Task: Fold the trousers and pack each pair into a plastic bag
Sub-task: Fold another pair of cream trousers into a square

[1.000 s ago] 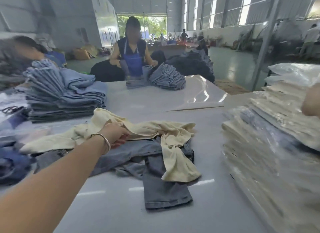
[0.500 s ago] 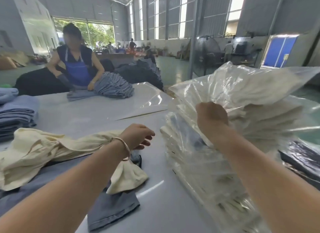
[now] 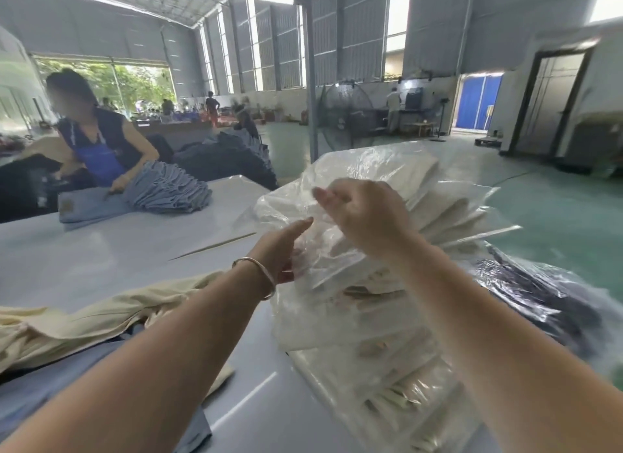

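A: Entry, head view. Both hands are up at the stack of bagged trousers on the right part of the grey table. Right hand is above the stack, fingers curled, a fold of clear plastic bag pinched near the fingertips — the film is lifted and crumpled around it.

B: Left hand?

A: Left hand is just below and left of the right one, against the side of the same film. Fingers are mostly straight, the forefinger extended toward the right hand. Whether it actually grips the plastic I cannot tell; the lower fingers are behind the film. A metal bangle sits on that wrist.

B: Location of loose trousers?

A: Cream trousers lie rumpled on the table at lower left, on top of blue denim trousers — neither folded nor bagged. Both are well apart from the hands.

B: Anything else on record?

A: Dark bagged garments lie to the right of the stack. Across the table another person in a blue apron bends over a fanned pile of blue jeans. A large standing fan is on the green floor behind.
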The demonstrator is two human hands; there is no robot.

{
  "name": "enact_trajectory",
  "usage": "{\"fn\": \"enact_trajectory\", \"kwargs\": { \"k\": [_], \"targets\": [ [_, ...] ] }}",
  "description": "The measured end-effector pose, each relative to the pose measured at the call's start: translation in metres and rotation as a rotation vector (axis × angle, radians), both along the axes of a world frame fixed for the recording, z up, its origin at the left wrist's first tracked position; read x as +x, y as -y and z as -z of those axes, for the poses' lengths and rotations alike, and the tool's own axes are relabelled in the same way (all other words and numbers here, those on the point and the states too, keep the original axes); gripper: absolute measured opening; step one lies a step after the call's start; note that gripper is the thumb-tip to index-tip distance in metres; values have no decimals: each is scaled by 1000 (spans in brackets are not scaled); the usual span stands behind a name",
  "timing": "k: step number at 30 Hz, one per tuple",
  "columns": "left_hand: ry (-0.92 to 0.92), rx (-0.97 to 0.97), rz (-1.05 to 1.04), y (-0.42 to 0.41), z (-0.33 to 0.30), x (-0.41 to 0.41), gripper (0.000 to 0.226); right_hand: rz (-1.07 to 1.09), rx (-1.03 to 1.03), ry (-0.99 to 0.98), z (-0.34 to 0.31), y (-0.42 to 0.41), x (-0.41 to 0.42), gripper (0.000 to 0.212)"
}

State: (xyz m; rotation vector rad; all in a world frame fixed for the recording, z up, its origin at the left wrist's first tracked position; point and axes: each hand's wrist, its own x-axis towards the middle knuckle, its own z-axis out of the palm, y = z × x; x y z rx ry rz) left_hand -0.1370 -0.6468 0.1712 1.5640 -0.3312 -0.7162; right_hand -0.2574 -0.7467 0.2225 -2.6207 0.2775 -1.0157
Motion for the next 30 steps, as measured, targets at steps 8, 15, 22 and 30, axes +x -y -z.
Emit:
{"fn": "enact_trajectory", "kwargs": {
  "k": [8,15,22,30],
  "targets": [
    [148,-75,-87,34,-3,12,88,481,-42,-228,-4,120,-6,60],
    [602,-106,10,77,-52,33,76,573,125,32,3,166,-18,55],
    [362,287,57,72,-19,35,88,520,113,-263,23,178,-13,63],
    [302,124,-222,42,-28,54,56,632,116,69,14,172,-12,62]
  ]
}}
